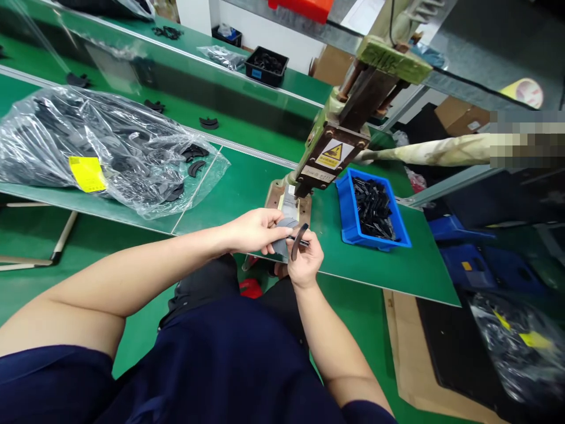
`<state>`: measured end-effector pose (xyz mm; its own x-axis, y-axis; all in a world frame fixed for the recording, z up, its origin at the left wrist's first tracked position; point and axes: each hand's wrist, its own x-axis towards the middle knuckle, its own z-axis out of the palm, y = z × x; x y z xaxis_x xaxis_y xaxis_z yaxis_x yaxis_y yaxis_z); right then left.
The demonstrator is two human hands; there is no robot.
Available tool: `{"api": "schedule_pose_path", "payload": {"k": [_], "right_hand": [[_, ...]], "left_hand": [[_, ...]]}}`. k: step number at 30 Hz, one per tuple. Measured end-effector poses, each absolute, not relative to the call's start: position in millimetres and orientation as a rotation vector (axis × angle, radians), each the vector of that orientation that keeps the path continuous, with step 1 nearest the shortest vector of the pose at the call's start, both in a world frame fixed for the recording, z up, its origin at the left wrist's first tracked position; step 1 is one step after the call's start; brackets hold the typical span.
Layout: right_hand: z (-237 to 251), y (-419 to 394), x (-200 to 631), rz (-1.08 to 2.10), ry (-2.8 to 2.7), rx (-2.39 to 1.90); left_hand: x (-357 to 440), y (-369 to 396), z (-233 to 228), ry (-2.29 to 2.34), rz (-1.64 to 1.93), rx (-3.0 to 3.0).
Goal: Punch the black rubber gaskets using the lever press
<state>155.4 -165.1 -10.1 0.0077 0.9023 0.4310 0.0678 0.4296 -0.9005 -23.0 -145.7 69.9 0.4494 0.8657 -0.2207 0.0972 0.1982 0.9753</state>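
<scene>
My left hand (pixel 253 231) and my right hand (pixel 305 259) meet at the front edge of the green bench (pixel 247 188), just below a small press (pixel 329 147). Together they hold a flat, curved grey-black plastic part (pixel 285 234). My left fingers pinch its upper side. My right hand also grips a thin dark curved strip (pixel 298 240) standing against the part. The press base plate (pixel 286 203) lies directly behind my hands.
A blue bin (pixel 348 224) of small black pieces stands right of the press. A clear plastic bag (pixel 101 147) of black curved parts with a yellow label lies at left. A black tray (pixel 266 66) sits on the far bench. Cardboard and another bag lie on the floor at right.
</scene>
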Motion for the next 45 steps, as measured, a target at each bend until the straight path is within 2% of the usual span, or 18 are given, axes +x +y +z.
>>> {"api": "schedule_pose_path", "payload": {"k": [10,16,20,33,41,45], "right_hand": [[-8,-161,179,0.716,-1.656,-0.947],[-1,-165,188,0.573,-1.770,-0.945],[-2,-165,186,0.531,-1.806,-0.938],[-1,-170,190,0.490,-1.844,-0.910],[-14,-171,194,0.572,-1.712,-0.885],[-25,-166,194,0.678,-1.692,-0.857]], "left_hand": [[-39,-126,57,1.026,0.589,1.250],[-42,-145,62,1.277,1.000,1.808],[-34,-154,68,1.176,0.915,2.045],[-23,-155,63,1.137,0.832,1.807],[-24,-151,52,1.000,0.906,1.390],[-29,-145,41,0.826,0.692,1.226]]}}
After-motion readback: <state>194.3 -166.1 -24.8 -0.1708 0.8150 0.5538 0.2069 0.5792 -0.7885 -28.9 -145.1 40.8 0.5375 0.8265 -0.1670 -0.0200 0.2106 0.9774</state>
